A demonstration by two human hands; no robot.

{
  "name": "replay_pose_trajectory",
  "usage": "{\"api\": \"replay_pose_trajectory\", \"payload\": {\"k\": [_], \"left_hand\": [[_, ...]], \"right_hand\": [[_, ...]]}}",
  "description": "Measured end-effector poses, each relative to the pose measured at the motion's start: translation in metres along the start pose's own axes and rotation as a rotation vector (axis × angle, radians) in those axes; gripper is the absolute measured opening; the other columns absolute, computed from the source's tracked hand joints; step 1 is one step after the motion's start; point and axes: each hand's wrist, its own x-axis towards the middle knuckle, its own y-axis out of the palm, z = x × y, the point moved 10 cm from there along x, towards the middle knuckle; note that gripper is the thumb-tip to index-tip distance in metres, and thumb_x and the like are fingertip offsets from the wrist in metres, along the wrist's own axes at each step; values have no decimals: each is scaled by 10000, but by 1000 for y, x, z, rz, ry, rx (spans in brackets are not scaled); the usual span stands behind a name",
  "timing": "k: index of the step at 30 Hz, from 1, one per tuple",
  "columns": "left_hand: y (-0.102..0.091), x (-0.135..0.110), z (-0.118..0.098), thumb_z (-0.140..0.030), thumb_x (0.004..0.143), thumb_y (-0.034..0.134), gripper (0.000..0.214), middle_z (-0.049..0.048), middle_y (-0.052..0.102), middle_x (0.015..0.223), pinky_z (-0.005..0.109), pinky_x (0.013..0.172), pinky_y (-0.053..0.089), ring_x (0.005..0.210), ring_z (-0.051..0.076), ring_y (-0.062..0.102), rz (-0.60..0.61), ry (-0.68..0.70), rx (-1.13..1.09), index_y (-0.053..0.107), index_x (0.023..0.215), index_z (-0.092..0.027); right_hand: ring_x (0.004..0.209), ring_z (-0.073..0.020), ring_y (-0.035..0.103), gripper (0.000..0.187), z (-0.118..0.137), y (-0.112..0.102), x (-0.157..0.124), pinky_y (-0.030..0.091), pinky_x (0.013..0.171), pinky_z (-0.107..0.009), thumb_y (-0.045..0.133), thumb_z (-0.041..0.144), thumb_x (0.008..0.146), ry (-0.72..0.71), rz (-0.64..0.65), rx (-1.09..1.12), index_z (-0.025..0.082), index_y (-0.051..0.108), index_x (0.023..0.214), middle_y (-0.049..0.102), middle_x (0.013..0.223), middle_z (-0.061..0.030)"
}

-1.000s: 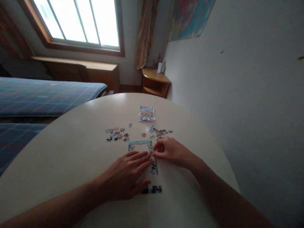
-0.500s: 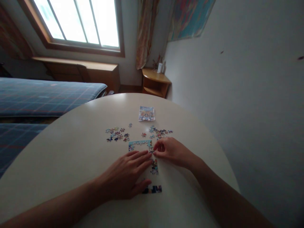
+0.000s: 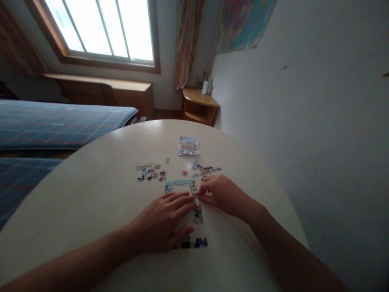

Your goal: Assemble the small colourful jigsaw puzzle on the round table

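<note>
A partly built jigsaw puzzle (image 3: pixel 180 185) lies on the round white table (image 3: pixel 91 202), with a blue top edge, a strip down its right side and a dark bottom strip (image 3: pixel 194 242). My left hand (image 3: pixel 161 221) lies flat on the puzzle's middle, fingers stretched out toward the right strip. My right hand (image 3: pixel 221 194) rests at the puzzle's upper right corner, thumb and fingers pinched together on what seems to be a small puzzle piece, too small to make out. The two hands' fingertips nearly touch.
Loose puzzle pieces lie in two scatters beyond the puzzle, a left scatter (image 3: pixel 150 172) and a right scatter (image 3: pixel 205 169). A small printed picture card (image 3: pixel 188 145) lies farther back. A bed with a blue plaid cover (image 3: pixel 54 123) stands left; a wall is close on the right.
My right hand has shifted slightly up and toward the puzzle's upper right corner, still pinched. My left hand stays flat on the puzzle, almost unmoved.
</note>
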Motion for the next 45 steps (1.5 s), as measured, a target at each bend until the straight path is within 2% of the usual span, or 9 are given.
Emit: {"api": "replay_pose_trajectory", "payload": {"k": [6, 14, 17, 20, 23, 25, 31, 38, 45], "left_hand": [[-2, 3, 4, -325, 970, 494, 400, 96, 611, 1354, 483, 1064, 463, 1284, 270, 546, -5, -18, -11, 512, 1344, -185], [-13, 1, 16, -280, 988, 461, 296, 84, 646, 1294, 433, 995, 520, 1159, 231, 626, -73, -39, -58, 584, 1243, -195], [-30, -6, 51, -287, 990, 457, 254, 75, 684, 1194, 417, 922, 550, 1043, 219, 663, -194, -181, -5, 638, 1146, -201], [-45, -17, 96, -286, 986, 460, 248, 71, 698, 1162, 449, 943, 530, 1036, 232, 657, -306, -338, 83, 666, 1095, -203], [-45, -24, 131, -287, 962, 503, 258, 71, 705, 1174, 472, 947, 518, 1076, 262, 636, -310, -446, 121, 671, 1141, -205], [-41, -23, 142, -298, 946, 538, 267, 63, 712, 1165, 471, 963, 504, 1091, 263, 625, -288, -463, 114, 671, 1161, -212], [-39, -17, 143, -287, 923, 559, 244, 52, 725, 1122, 453, 1002, 454, 1096, 258, 608, -274, -482, 56, 679, 1127, -225], [-41, -16, 146, -265, 865, 588, 259, 68, 703, 1091, 404, 939, 499, 1014, 238, 647, -316, -513, -91, 654, 1108, -202], [-52, -20, 140, -246, 837, 584, 197, 60, 708, 934, 363, 805, 574, 847, 197, 699, -504, -515, -327, 644, 1013, -182]], "right_hand": [[914, -180, 659, 105, 15, -4, -3, 477, 882, -326, 677, 146, 841, -172, -36, -21, 209, 753, 808, 735, 982, -45], [915, -176, 654, 45, 12, -1, -1, 484, 869, -324, 682, 156, 838, -196, -43, 24, 196, 699, 849, 716, 952, -51], [927, -198, 651, 79, 9, 1, 0, 485, 879, -350, 696, 170, 822, -171, -26, 2, 193, 695, 897, 715, 946, -57], [961, -222, 649, 156, 6, 1, 1, 485, 900, -380, 712, 189, 807, -134, -10, -3, 197, 700, 962, 719, 971, -63], [995, -222, 644, 196, 5, 0, 1, 484, 917, -385, 711, 198, 812, -124, -13, 18, 213, 701, 1007, 716, 1010, -62], [1014, -219, 637, 197, 5, -1, 1, 484, 926, -382, 704, 190, 817, -129, -11, 22, 218, 699, 1012, 712, 1017, -59], [1018, -215, 629, 186, 6, -1, 0, 481, 939, -380, 688, 179, 828, -134, -5, 37, 220, 694, 1009, 701, 1027, -58], [1017, -215, 627, 189, 7, -1, 0, 481, 941, -377, 696, 203, 839, -122, 17, 38, 216, 692, 1028, 698, 1044, -57], [959, -214, 646, 165, 3, -3, 1, 486, 897, -380, 697, 227, 846, -115, -38, 30, 209, 698, 1010, 714, 1011, -62]]}}
